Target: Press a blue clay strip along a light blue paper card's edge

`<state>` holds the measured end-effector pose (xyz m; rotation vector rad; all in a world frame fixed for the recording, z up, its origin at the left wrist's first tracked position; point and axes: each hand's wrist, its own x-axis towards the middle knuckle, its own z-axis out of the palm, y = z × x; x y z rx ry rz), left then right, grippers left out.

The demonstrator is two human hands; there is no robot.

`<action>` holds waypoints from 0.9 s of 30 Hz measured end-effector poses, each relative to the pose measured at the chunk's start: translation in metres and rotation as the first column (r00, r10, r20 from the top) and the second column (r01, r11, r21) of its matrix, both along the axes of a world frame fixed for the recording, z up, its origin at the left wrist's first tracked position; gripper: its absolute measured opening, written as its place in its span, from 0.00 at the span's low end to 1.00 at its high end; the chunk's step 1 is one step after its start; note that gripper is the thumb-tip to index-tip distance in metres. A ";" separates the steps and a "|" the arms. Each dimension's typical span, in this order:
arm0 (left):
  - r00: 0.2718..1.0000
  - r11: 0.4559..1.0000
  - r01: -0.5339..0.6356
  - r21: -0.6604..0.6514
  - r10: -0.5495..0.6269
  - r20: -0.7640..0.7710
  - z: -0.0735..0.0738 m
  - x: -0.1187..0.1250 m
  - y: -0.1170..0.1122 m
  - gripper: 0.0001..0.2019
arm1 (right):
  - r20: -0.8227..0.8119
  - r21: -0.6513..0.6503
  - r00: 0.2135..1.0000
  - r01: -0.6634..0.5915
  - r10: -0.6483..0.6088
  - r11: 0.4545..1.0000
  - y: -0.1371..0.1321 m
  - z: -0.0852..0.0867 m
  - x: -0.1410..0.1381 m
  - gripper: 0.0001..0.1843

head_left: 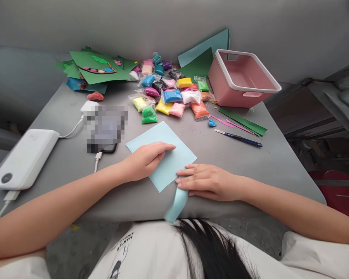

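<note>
Pale-blue strip curls over the near edge of the grey worktop. Left hand, open and flat, presses a pale-blue square sheet lying diagonally; right hand, fingers extended, rests flat on the strip's upper end at the sheet's near corner.

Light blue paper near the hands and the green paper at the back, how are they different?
The light blue paper is plain; the green paper has small coloured shapes on it. The light blue paper lies alone under the left hand; the green paper tops a pile, untouched. Both lie flat on the grey table.
</note>
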<state>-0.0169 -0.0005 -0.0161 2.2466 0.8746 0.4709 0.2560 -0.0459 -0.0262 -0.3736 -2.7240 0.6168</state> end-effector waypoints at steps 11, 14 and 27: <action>0.987 0.995 0.010 0.102 -0.026 0.159 -0.007 -0.004 -0.005 0.17 | -0.407 -0.348 0.721 0.445 -0.561 0.825 0.010 0.001 0.022 0.11; 0.966 0.990 -0.010 0.141 -0.027 0.257 -0.005 -0.004 -0.006 0.16 | -0.335 -0.560 0.454 0.609 -0.826 0.562 0.028 0.007 0.027 0.17; 0.819 0.903 -0.223 -0.366 0.378 0.433 0.085 0.028 0.019 0.11 | -0.628 -0.602 0.465 0.219 -0.624 0.768 0.105 0.098 -0.038 0.06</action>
